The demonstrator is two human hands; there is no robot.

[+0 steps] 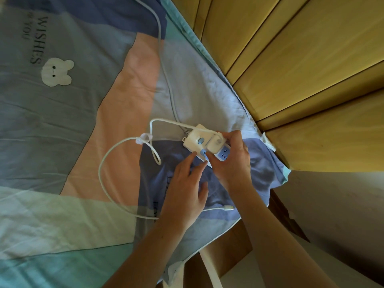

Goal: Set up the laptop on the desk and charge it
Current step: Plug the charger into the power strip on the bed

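A white power strip [196, 140] with blue sockets lies on the bed near its right edge. A white charger block [215, 144] sits on the strip, and my right hand [233, 161] grips that block with fingers and thumb. My left hand [185, 183] lies flat beside it, with straight fingertips touching the strip's near edge. The charger's thin white cable [104, 163] loops over the bedsheet, and its plug end [227, 208] lies between my forearms. No laptop is in view.
The strip's thick grey cord [166, 80] runs up across the patterned bedsheet [62, 121] to the top. A wooden headboard [301, 69] stands at the right. A pale wall and the brown bed frame [228, 246] show at the lower right.
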